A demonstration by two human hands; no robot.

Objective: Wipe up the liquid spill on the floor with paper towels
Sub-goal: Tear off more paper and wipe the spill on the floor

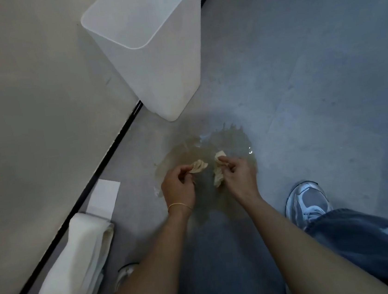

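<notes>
A brownish liquid spill (231, 142) spreads over the grey floor in front of me. My left hand (177, 186) pinches a soaked, crumpled paper towel piece (198, 166) above the spill's near part. My right hand (238, 176) grips another wet, tan-stained towel piece (218, 176) that hangs down from its fingers. The two hands are close together, a small gap between the towel pieces. A pack of clean white paper towels (80, 259) lies on the floor at my left by the wall.
A white plastic bin (153, 54) stands against the wall just beyond the spill. A loose white sheet (103, 197) lies by the black baseboard (107, 159). My right shoe (308, 200) is right of the spill, my left shoe (125, 273) near the towel pack.
</notes>
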